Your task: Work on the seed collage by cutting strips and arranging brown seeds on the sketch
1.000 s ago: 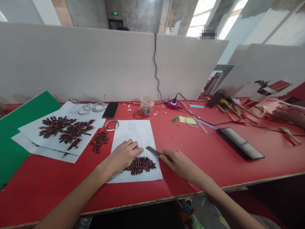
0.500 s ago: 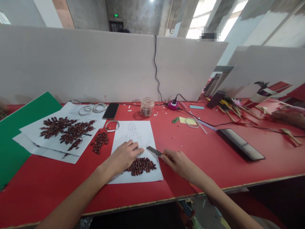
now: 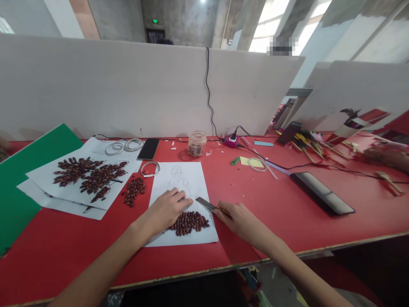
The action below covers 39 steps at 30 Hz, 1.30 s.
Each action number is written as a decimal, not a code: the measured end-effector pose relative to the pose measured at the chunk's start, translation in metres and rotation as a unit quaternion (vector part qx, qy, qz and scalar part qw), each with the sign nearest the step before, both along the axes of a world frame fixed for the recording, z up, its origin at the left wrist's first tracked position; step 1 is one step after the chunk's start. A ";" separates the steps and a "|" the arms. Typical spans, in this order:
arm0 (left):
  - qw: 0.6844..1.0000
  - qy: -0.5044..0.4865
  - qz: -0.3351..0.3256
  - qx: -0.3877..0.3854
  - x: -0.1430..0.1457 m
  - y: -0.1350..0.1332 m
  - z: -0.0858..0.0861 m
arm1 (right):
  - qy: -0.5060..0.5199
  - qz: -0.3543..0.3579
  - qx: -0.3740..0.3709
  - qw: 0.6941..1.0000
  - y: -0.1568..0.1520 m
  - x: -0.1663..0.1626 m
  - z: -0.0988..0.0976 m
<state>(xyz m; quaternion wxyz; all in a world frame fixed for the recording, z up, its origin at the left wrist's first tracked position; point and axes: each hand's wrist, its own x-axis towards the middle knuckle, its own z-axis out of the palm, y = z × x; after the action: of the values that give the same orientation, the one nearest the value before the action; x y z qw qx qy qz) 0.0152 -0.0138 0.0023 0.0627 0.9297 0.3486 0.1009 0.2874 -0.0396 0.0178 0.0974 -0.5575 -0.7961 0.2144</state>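
Observation:
My right hand (image 3: pixel 236 217) is closed around a utility knife (image 3: pixel 206 204), its flat grey blade pointing left over the paper. My left hand (image 3: pixel 169 207) rests on the white sheet with a line drawing (image 3: pixel 194 175), just short of the blade's tip. Its fingers are bent and drawn together; whatever lies under the fingertips is hidden. Close below them, glossy dark-brown seeds (image 3: pixel 188 223) stand in packed rows on the lower part of the drawing. A loose pile of the same seeds (image 3: pixel 134 191) lies on the red table left of the sheet.
Further left are papers with seed pictures (image 3: pixel 91 175) and a green board (image 3: pixel 60 138). A phone (image 3: pixel 148 149), tape rolls (image 3: pixel 133 145), a glass jar (image 3: pixel 197 144) and a purple power adapter (image 3: pixel 231 140) sit toward the partition. A dark flat case (image 3: pixel 322 193) lies right; another person's hand (image 3: pixel 388 157) is beyond.
The knife and my right hand have shifted very slightly. My left hand and the seeds look the same as before.

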 end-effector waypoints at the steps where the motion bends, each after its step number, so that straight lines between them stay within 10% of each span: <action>1: 1.000 0.005 0.000 0.002 0.000 0.000 0.001 | -0.005 -0.001 0.003 1.000 -0.001 -0.001 -0.001; 39: 1.000 0.017 0.005 0.008 0.003 -0.001 0.002 | -0.005 -0.012 0.006 1.000 -0.003 -0.004 -0.005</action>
<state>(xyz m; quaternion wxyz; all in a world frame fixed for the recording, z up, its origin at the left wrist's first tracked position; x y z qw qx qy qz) 0.0181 -0.0143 0.0044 0.0492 0.9301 0.3530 0.0883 0.2838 -0.0430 0.0128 0.0998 -0.5672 -0.7913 0.2056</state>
